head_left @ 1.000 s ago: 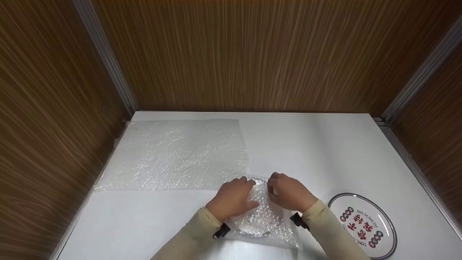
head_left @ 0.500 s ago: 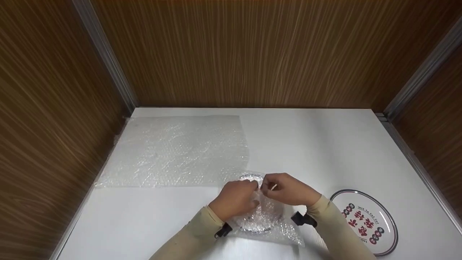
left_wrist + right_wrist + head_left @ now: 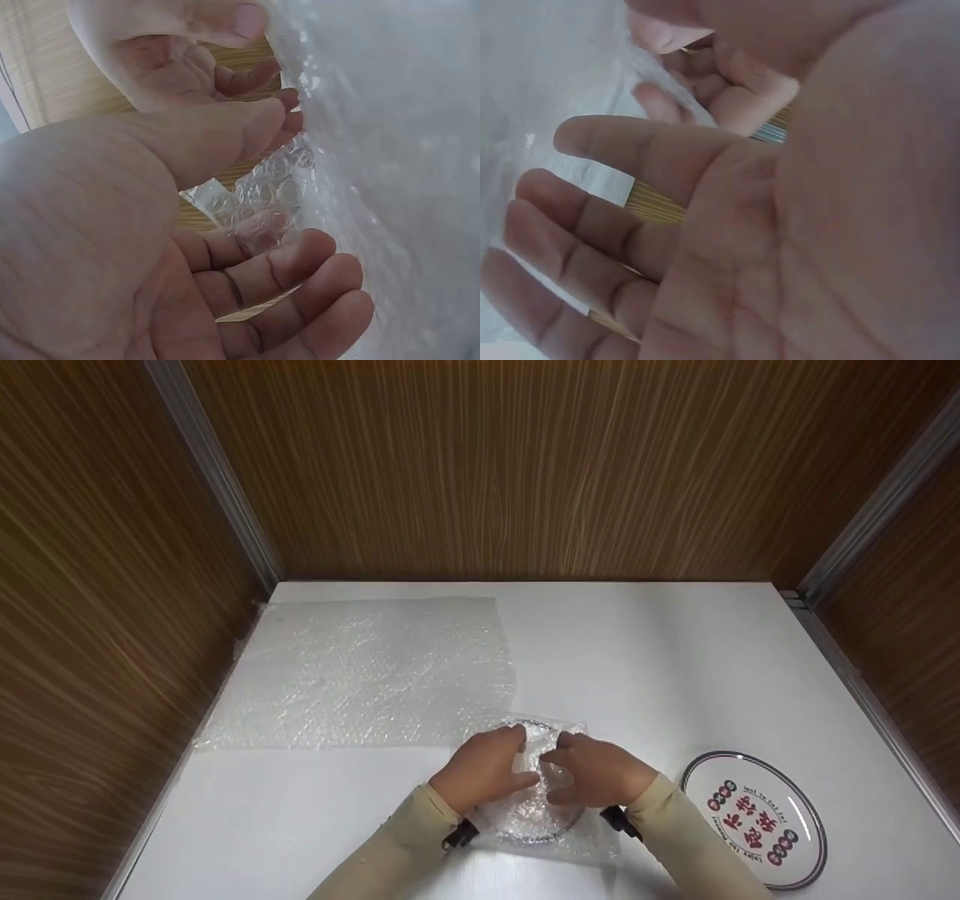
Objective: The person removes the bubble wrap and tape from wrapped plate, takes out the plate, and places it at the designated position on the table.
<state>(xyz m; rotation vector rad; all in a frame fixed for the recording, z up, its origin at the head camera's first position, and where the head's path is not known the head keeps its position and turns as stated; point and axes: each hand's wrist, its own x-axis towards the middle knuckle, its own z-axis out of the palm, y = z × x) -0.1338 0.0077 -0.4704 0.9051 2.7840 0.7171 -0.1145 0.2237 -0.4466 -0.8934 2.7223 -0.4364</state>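
At the near middle of a white surface (image 3: 645,667), a wrapped dish (image 3: 531,819) lies in clear bubble wrap, its round dark rim showing through. The left hand (image 3: 484,769) and right hand (image 3: 600,772) rest against the wrap from either side, fingers loosely bent and grasping nothing, thumbs spread from them. Both wear long pale sleeves (image 3: 397,840). Across the far left of the surface spreads a flat bubble-wrap sheet (image 3: 375,675), its near right corner close to the dish; whether they touch, I cannot tell. Near the right sleeve sits an oval printed plate (image 3: 754,823), dark-rimmed, with red characters. Brown wood-grain panels close the space: a back panel (image 3: 495,472), a left panel (image 3: 97,585) and a right panel (image 3: 907,607), with grey metal posts (image 3: 217,472) at the corners.
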